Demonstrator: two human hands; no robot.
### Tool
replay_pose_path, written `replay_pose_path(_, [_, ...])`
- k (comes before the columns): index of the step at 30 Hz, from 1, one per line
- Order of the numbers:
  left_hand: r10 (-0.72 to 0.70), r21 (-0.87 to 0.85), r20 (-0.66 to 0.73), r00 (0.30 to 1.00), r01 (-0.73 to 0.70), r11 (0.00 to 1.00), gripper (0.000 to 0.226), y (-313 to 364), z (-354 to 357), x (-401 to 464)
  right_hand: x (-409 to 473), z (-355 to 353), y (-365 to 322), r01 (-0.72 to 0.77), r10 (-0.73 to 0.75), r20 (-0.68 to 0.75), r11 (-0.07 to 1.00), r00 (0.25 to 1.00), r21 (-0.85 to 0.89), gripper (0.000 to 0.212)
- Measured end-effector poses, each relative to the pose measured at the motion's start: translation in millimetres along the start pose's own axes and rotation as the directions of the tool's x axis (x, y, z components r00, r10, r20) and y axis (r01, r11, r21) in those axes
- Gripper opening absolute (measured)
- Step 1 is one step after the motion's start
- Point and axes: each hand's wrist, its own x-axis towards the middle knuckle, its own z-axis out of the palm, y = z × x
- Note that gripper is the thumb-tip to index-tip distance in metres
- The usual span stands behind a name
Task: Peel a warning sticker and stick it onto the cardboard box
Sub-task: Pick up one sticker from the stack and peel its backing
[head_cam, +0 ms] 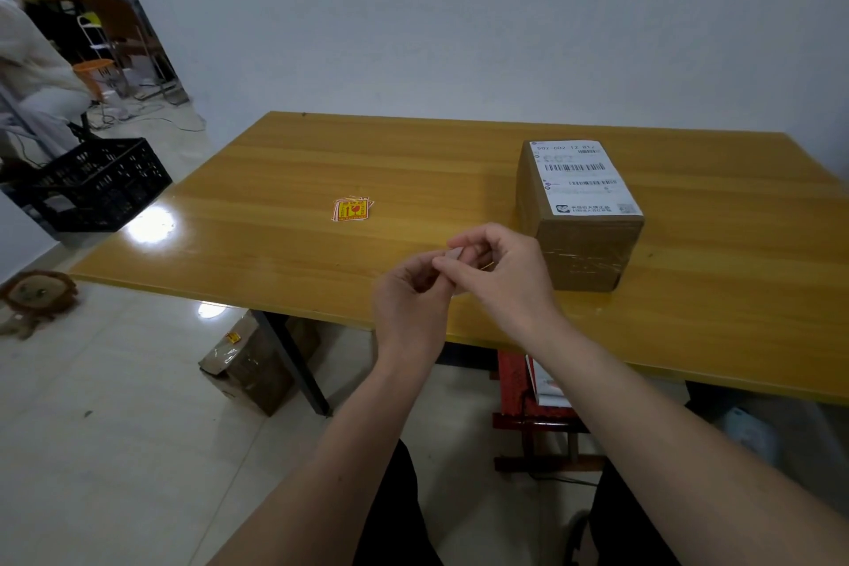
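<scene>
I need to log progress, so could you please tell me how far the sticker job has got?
Done: one sticker has been taken up; the rest sit in a small stack on the table. In hand: the left hand and right hand pinch it, apparently peeling. Left: sticking it on the cardboard box, which shows only a shipping label.

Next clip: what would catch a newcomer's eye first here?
Both hands meet over the table's near edge, the left hand and right hand pinching a small sticker between fingertips. Just right of them stands a taped cardboard box with a white shipping label on top. A small pile of red-and-yellow stickers lies mid-table.
</scene>
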Motion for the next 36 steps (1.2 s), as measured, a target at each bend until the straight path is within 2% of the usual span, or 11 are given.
replay_pose_path(6, [-0.005, 0.034, -0.006, 1.000, 0.005, 0.999, 0.011, -3.5, -2.6, 0.3, 0.2, 1.3, 3.2, -0.017, 0.017, 0.015, 0.998, 1.000, 0.054, 0.011])
replay_pose_path(10, [0.039, 0.074, -0.007, 0.999, -0.039, 0.996, 0.010, -3.9, -3.2, -1.2, 2.0, 0.1, 4.5, -0.023, 0.022, 0.015, 0.997, 1.000, 0.076, 0.015])
replay_pose_path(16, [0.029, 0.046, -0.018, 0.999, -0.028, 0.999, 0.010, -3.7, -2.0, -0.5, 2.3, 1.2, 4.3, -0.022, 0.023, -0.014, 0.996, 1.000, 0.090, 0.011])
replay_pose_path(23, [0.042, 0.111, -0.024, 0.999, -0.039, 0.993, 0.011, -5.8, -1.2, 1.2, 3.6, -0.3, 5.3, -0.035, 0.036, -0.010, 0.997, 0.999, 0.074, 0.012])
replay_pose_path(30, [0.020, 0.102, -0.030, 0.999, -0.017, 0.995, 0.009, -9.0, -0.1, 2.4, 3.3, 0.1, 5.6, -0.063, 0.063, -0.007, 0.994, 0.998, 0.087, 0.004])
replay_pose_path(33, [-0.004, 0.067, -0.015, 1.000, 0.005, 0.998, 0.009, -7.9, 0.9, 1.9, 3.7, 0.8, 5.6, -0.085, 0.087, -0.015, 0.991, 0.996, 0.107, 0.015])
replay_pose_path(36, [-0.002, 0.077, -0.022, 1.000, 0.004, 0.997, 0.008, -8.2, 1.2, 3.3, 4.8, 1.9, 6.1, -0.075, 0.078, -0.024, 0.991, 0.997, 0.110, 0.011])
